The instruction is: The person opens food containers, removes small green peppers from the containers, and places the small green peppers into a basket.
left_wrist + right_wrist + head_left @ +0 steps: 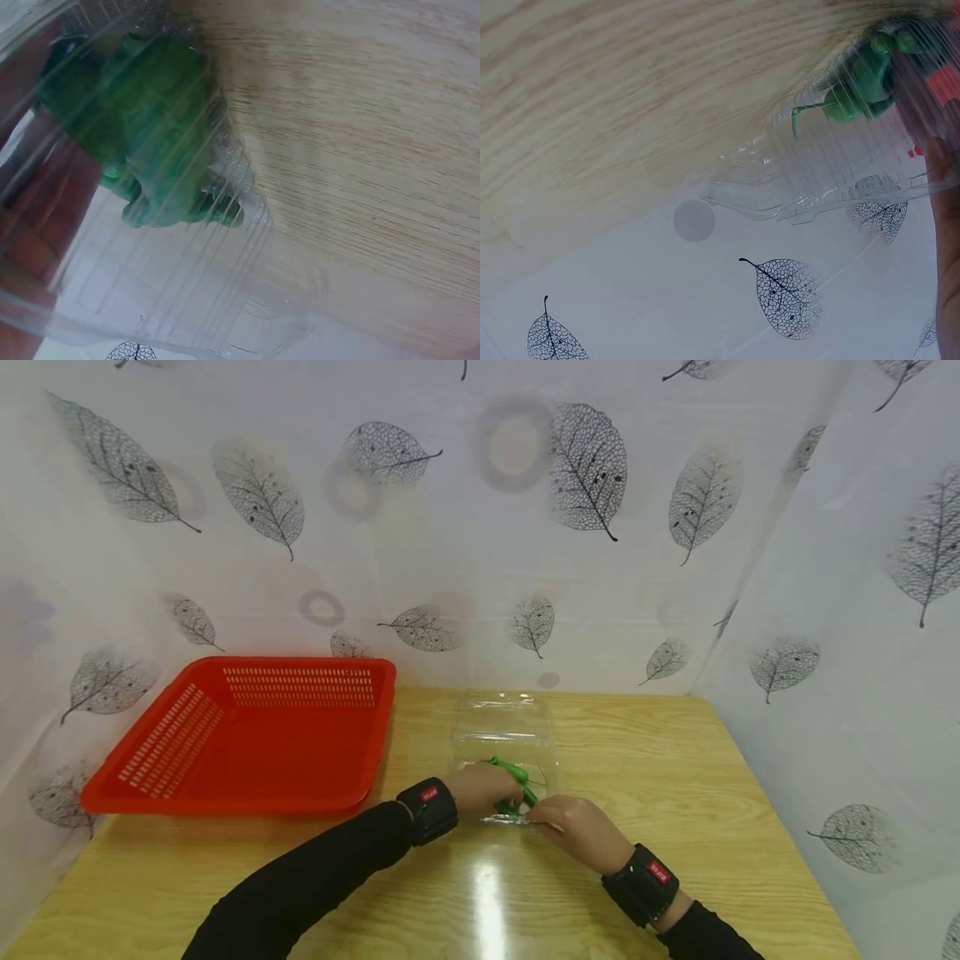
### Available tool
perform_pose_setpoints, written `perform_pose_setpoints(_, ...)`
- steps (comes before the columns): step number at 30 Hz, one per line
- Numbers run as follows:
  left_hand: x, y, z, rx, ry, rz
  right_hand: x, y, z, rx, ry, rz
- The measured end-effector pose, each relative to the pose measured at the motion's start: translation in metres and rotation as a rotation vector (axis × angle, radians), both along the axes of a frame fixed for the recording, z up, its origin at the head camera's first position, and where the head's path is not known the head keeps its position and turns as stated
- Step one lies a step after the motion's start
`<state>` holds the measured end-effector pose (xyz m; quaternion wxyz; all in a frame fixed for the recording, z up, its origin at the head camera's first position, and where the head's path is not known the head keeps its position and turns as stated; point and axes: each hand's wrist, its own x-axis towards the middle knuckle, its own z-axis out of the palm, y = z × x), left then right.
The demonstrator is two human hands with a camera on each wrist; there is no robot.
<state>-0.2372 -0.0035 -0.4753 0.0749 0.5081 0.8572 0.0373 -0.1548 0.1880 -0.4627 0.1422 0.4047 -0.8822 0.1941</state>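
A clear plastic clamshell box (501, 737) lies open on the table, its lid folded back toward the wall. Several green peppers (512, 770) are inside; through the ribbed wall they show as a bunch of peppers (154, 112) in the left wrist view. My left hand (483, 787) reaches over the side into the box, its fingers curled down on a pepper, with the tips partly hidden. At the box's near right corner my right hand (583, 831) pinches the rim. The right wrist view shows a pepper's thin stem beside the box wall (810, 165).
On the left of the table stands a red plastic basket (281, 760) with slotted sides. The wooden table (660, 777) meets a leaf-printed sheet (465, 527) at the back and along both sides.
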Motion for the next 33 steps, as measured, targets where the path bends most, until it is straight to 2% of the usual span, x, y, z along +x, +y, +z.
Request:
perform_pose_setpoints(4, -0.0017, 0.001, -0.0019, -0.017, 0.015, -0.018, -0.001, -0.0004, 0.0006, -0.002, 0.01, 0.011)
perform_pose_setpoints(10, -0.0018, 0.0007, -0.0006, -0.025, -0.008, -0.025, -0.0017, -0.0001, -0.0001, -0.002, 0.015, 0.022)
perform_pose_setpoints(20, -0.0035, 0.0017, -0.0063, -0.033, 0.023, -0.04, -0.0029, 0.0006, -0.002, -0.017, 0.015, 0.03)
perform_pose_setpoints(33, -0.004, -0.0009, -0.0028, -0.028, 0.076, -0.057, -0.0029, 0.0001, 0.0004, 0.016, 0.005, 0.023)
